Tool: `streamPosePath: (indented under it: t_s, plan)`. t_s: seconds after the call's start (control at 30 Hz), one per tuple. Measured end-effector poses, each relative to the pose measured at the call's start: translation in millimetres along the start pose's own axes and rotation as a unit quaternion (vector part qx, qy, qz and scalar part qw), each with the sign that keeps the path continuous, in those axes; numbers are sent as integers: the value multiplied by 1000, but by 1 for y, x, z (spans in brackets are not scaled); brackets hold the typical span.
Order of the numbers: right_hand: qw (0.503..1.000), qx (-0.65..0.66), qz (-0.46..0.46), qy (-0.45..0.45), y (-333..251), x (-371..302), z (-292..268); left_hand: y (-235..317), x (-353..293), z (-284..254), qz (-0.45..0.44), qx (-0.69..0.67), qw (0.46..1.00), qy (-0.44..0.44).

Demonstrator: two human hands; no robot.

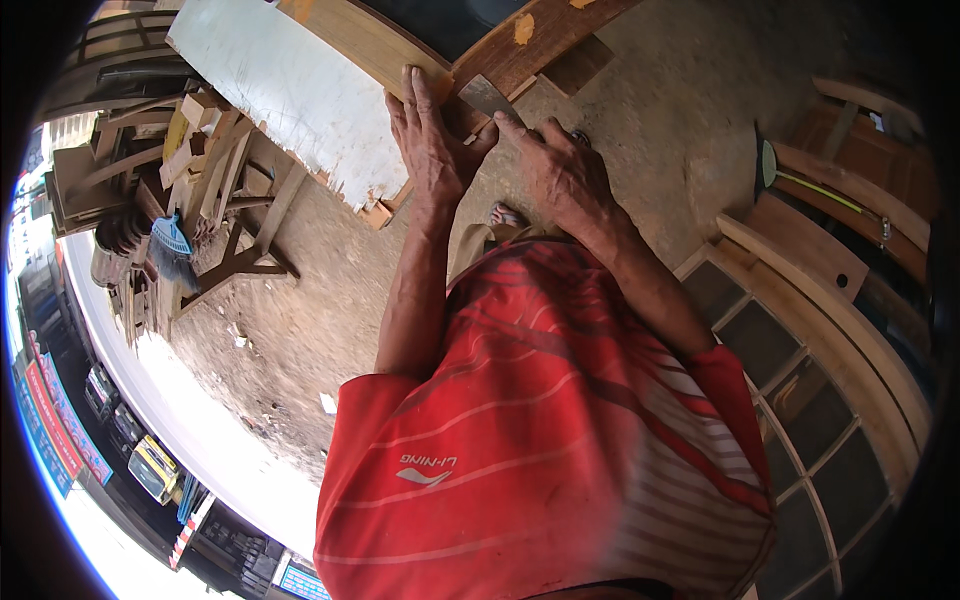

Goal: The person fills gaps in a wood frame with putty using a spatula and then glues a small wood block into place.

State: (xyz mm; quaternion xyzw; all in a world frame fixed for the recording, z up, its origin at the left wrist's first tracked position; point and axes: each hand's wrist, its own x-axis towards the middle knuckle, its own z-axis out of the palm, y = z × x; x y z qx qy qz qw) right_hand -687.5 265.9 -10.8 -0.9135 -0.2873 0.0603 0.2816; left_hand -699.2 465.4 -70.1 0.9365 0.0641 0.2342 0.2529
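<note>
A wooden frame lies in front of me, with a light board (370,42) meeting a darker brown rail (540,38) at a corner. Orange filler (523,28) is smeared in patches on the brown rail. My left hand (435,145) rests at that corner, its fingers stretched out over the end of the light board and its thumb pointing toward my right hand. Closed around a putty knife (487,97), my right hand (562,175) holds the flat metal blade against the corner. The knife's handle is hidden in my fingers.
A worn white panel (300,90) with a splintered edge lies left of the frame. Beyond it are stacked wood scraps (215,150) and a blue brush (172,240). Paned wooden frames (800,370) and a curved wooden piece (840,185) stand at the right.
</note>
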Motion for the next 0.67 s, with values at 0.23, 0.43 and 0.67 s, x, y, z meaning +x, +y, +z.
streamPosePath:
  t_s: [0.23,0.43,0.67]
  plan:
    - [988,-16,125,85,53,8,-49,-1,1,-2,-6,6,1000,0]
    - [980,-3,156,125,70,0,-63,2,0,-3,-33,2,999,-17]
    - [989,-12,73,125,96,1,-53,2,-2,-3,-65,-16,996,-52]
